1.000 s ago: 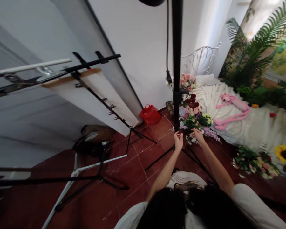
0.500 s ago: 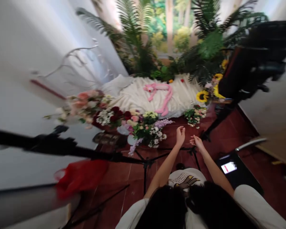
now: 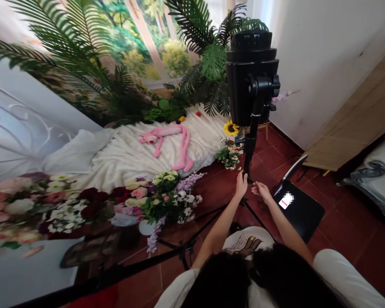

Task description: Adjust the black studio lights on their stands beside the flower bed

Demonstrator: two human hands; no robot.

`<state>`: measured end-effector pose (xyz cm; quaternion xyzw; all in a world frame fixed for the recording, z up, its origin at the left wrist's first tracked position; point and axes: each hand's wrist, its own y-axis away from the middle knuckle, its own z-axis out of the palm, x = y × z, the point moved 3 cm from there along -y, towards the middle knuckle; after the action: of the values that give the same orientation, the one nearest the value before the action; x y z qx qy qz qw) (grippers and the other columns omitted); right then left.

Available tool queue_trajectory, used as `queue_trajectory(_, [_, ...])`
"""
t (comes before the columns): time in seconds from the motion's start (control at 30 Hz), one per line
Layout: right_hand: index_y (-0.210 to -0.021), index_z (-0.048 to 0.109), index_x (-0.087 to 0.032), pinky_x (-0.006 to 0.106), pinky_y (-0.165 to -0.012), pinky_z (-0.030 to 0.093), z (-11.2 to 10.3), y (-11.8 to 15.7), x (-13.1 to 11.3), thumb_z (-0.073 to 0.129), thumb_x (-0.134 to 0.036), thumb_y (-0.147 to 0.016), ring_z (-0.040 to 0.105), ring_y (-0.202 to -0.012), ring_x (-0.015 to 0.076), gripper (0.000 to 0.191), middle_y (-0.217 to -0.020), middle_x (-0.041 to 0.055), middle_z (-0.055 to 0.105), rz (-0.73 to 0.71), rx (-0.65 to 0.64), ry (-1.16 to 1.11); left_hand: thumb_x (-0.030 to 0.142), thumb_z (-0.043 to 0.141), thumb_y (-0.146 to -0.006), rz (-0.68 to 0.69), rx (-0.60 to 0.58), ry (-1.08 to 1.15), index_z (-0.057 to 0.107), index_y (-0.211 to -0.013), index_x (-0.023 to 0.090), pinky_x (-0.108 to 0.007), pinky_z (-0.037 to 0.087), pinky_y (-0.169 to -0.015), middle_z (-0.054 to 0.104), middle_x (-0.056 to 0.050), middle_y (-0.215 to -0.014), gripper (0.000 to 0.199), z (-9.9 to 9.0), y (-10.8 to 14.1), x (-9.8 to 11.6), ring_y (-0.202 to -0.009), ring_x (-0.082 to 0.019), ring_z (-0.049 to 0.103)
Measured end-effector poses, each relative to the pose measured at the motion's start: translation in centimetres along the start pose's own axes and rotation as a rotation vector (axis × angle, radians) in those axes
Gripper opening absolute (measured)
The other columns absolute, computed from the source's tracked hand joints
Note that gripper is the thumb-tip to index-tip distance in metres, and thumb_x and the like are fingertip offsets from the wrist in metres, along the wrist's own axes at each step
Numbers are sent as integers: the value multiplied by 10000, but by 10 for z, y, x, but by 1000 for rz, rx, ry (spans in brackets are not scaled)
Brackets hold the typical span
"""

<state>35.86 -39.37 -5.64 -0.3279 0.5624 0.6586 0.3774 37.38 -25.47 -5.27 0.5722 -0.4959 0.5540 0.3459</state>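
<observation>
A black studio light (image 3: 253, 81) stands on a thin black light stand (image 3: 247, 162) in front of me. My left hand (image 3: 241, 185) is closed round the lower part of the pole, its fingers partly behind it. Just to the right, my right hand (image 3: 261, 191) has its fingers curled and pinched together close to the pole; whatever lies between the fingertips is too small to make out. Dark stand legs spread out below both hands.
Another black pole (image 3: 128, 269) crosses the lower left. Artificial flowers (image 3: 167, 196) line a white draped bed (image 3: 115, 158) holding a pink plush toy (image 3: 182, 145). On the right, a phone (image 3: 286, 200) lies on a black chair (image 3: 303, 218). Palm leaves (image 3: 205, 25) hang behind.
My view has swung to the right. Both hands were apart from the pole, fingers loosely bent; now the left is closed on the light stand and the right is pinched beside it.
</observation>
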Motion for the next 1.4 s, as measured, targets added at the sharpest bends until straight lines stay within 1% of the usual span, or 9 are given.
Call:
queue_trajectory(0.17, [-835, 655, -130, 178, -517, 521, 16, 5, -6, 503, -448, -877, 603, -476, 79, 356, -651, 52, 691, 93, -179, -64, 507, 324, -906, -7, 30, -7, 478, -1234, 208, -372, 345, -1049, 550, -98, -1232, 469, 2, -1, -3, -1184, -183, 491])
queue_trajectory(0.27, [-799, 654, -118, 211, -611, 551, 22, 4, -7, 580, -434, -830, 642, -549, 104, 327, -674, 72, 698, 133, -174, -139, 513, 341, -899, -25, 36, -9, 491, -1226, 210, -377, 337, -1060, 552, -93, -1236, 470, 2, -2, -7, -1191, -186, 488])
queue_trajectory(0.43, [-683, 610, -166, 268, -667, 555, 13, 6, -31, 770, -319, -627, 677, -662, 174, 228, -657, 36, 687, -246, 21, 179, 529, 367, -886, -43, 37, 6, 487, -1241, 210, -388, 327, -1070, 538, -103, -1266, 492, 1, -1, -14, -1218, -197, 471])
queue_trajectory(0.57, [-745, 640, -212, 284, -737, 543, 26, 23, -95, 745, -353, -643, 673, -775, 183, 203, -750, 20, 702, -613, 7, 553, 537, 387, -876, -18, 30, -3, 486, -1250, 200, -410, 305, -1086, 518, -117, -1296, 513, 0, -1, -15, -1244, -213, 448])
queue_trajectory(0.7, [-1201, 518, -217, 314, -843, 529, 63, 50, -191, 732, -425, -667, 647, -961, 184, 612, -1079, 45, 670, -960, -63, 434, 550, 397, -866, -22, 23, 9, 496, -1241, 198, -422, 298, -1092, 520, -119, -1297, 524, -1, -1, -13, -1254, -221, 441])
queue_trajectory(0.83, [-1210, 507, -207, 342, -856, 521, 90, 67, -243, 685, -484, -705, 641, -989, 212, 603, -1075, 45, 666, -1063, -88, 503, 551, 385, -871, -33, 10, 22, 477, -1259, 192, -416, 291, -1098, 505, -121, -1315, 536, -2, 1, -10, -1264, -215, 433])
queue_trajectory(0.93, [-1171, 532, -203, 347, -826, 525, 90, 64, -226, 685, -456, -713, 655, -943, 226, 546, -1023, 46, 681, -1018, -45, 560, 552, 363, -879, -54, -9, 63, 465, -1269, 186, -398, 294, -1100, 498, -117, -1325, 544, -3, 1, -10, -1267, -200, 434])
queue_trajectory(1.13, [-1008, 595, -198, 358, -799, 506, 81, 40, -138, 679, -339, -710, 663, -872, 266, 340, -925, 85, 697, -820, 151, 707, 502, 292, -918, -140, 0, 204, 503, -1225, 180, -369, 363, -1060, 556, -104, -1261, 492, -3, -5, -13, -1192, -175, 514])
queue_trajectory(1.4, [-1104, 553, -218, 388, -884, 477, 88, 37, -128, 626, -343, -749, 630, -975, 274, 383, -1050, 82, 665, -805, 181, 641, 468, 318, -920, -110, -15, 194, 505, -1214, 199, -358, 376, -1052, 563, -86, -1244, 440, -5, -5, -14, -1164, -165, 529])
